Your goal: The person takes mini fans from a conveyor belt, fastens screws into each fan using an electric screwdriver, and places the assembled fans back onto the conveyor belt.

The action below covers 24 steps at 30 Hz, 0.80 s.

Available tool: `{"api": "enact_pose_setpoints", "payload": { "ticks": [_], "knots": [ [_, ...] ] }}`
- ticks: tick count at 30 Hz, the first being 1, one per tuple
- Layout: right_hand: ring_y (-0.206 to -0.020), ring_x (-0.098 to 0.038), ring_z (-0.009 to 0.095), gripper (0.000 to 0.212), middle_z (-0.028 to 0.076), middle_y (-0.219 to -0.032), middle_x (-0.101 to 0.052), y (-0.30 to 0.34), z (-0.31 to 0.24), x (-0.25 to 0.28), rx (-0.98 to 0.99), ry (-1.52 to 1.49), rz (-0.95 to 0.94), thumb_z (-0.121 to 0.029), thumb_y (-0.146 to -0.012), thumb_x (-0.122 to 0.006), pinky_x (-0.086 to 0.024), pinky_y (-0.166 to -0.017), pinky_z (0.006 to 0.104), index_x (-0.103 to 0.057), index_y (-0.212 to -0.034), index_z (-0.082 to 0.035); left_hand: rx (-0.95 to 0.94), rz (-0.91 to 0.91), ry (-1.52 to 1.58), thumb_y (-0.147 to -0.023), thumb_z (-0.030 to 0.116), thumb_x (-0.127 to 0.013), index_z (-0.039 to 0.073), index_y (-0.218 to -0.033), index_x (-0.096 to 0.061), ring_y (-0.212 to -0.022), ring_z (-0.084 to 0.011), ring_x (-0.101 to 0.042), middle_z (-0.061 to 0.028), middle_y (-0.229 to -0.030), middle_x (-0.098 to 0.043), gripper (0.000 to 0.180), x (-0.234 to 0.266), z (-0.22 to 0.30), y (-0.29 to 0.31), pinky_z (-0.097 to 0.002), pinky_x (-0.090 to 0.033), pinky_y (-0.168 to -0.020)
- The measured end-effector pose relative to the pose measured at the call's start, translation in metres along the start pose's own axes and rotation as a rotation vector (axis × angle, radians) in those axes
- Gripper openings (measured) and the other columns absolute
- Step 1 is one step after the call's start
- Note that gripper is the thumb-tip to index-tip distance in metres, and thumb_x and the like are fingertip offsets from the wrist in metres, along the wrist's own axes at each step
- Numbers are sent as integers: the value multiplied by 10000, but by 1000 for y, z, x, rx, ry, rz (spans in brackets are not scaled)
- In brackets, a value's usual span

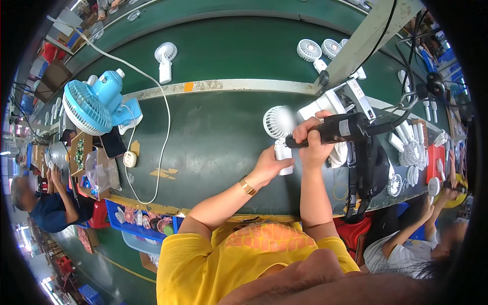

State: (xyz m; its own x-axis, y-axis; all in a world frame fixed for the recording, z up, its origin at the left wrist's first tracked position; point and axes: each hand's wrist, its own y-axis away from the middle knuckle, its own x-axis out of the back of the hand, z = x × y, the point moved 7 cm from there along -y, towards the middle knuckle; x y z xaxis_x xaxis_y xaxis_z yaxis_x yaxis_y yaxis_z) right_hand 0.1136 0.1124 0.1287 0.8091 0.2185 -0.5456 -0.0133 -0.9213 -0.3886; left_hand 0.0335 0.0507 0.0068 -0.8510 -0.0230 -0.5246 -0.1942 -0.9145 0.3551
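Observation:
A white handheld fan (277, 122) lies on the dark green bench, its round grille pointing away from me. My left hand (269, 165) is closed around its handle. In my right hand (314, 140) is a black electric screwdriver (338, 128), held sideways with its tip at the top of the fan's handle, near the neck. A cable runs from the tool's back end off to the right. Whether the tip sits on a screw is too small to make out. A white box-shaped device (323, 105) stands just beyond my right hand.
At the left is a blue desk fan (91, 104) with a white cord (166, 117) looping over the bench. Another handheld fan (165, 61) lies on the far belt. A metal post (373, 38), a black bag (373, 170) and several white fans (410, 152) are at the right. Co-workers sit on both sides.

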Motion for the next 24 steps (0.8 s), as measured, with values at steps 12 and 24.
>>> {"api": "enact_pose_setpoints", "payload": {
  "ticks": [12,24],
  "knots": [
    [-526,-457,154,433,77,-657,-497,13,30,8,-82,56,40,-159,-753,-693,-409,-513,307,-407,-1060,-51,-41,61,-111,-733,57,-676,-31,-1038,-533,-815,-125,-583,-67,-942,-614,348,2,-3,-1,-268,-472,-714],
    [-624,-518,110,402,64,-724,-547,-7,-19,3,54,216,69,92,-717,-636,-414,-550,230,-413,-1041,11,-91,62,65,-777,-46,-591,11,-1126,-402,-760,-203,-618,-111,-940,-583,400,-4,11,-2,-313,-515,-671]
  ]
}}
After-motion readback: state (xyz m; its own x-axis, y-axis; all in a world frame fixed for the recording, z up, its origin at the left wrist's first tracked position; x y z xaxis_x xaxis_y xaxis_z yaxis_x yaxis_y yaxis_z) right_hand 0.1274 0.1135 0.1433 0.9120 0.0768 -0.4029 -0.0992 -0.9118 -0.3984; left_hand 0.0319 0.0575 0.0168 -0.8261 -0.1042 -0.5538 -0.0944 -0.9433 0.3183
